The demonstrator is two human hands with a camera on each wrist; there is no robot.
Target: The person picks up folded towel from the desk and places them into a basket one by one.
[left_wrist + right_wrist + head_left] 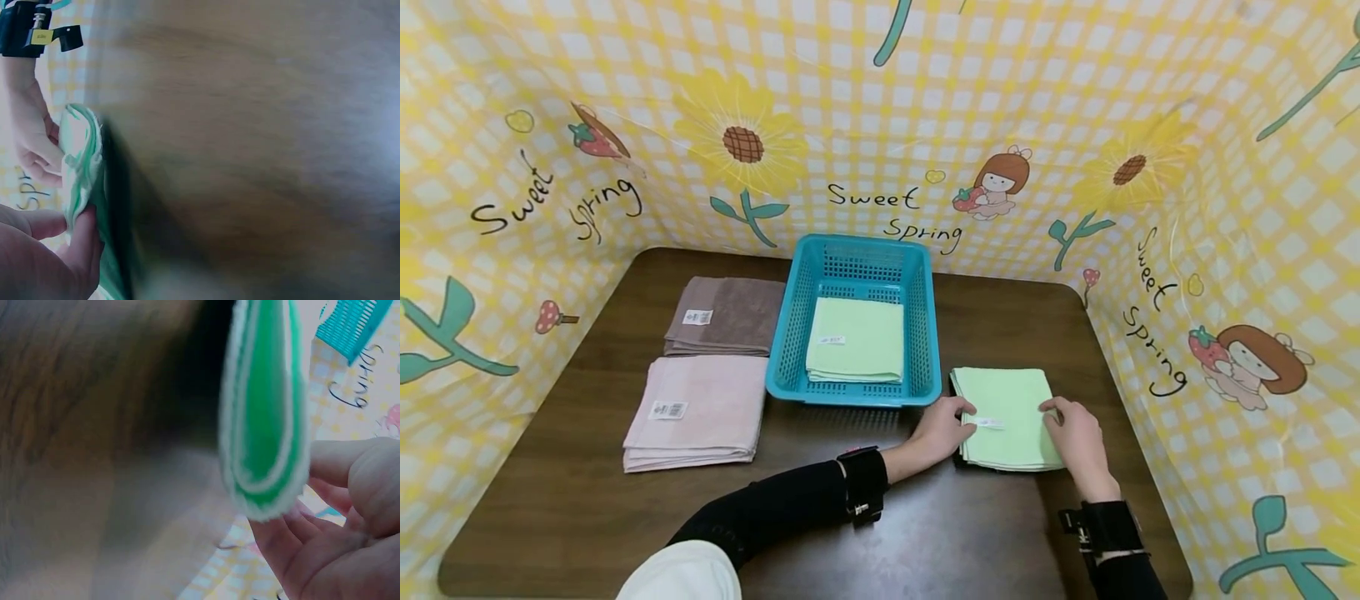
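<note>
A folded light green towel (1007, 417) with a small white label lies at the right of the table. My left hand (942, 432) pinches its left edge between thumb and fingers. At the opposite edge, my right hand (1077, 437) pinches the same towel. Layered folds of the towel (269, 412) show end-on in the right wrist view, thumb above and fingers underneath. In the blue-green basket (929, 333), just left of this, a second folded green towel (857, 337) lies flat, label up.
Left of the basket lie a folded brown towel (730, 312) and, nearer the front, a folded pale pink towel (700, 408), both labelled. The dark wooden table (955, 533) is bordered by a yellow checked cloth (865, 125) at the back and sides.
</note>
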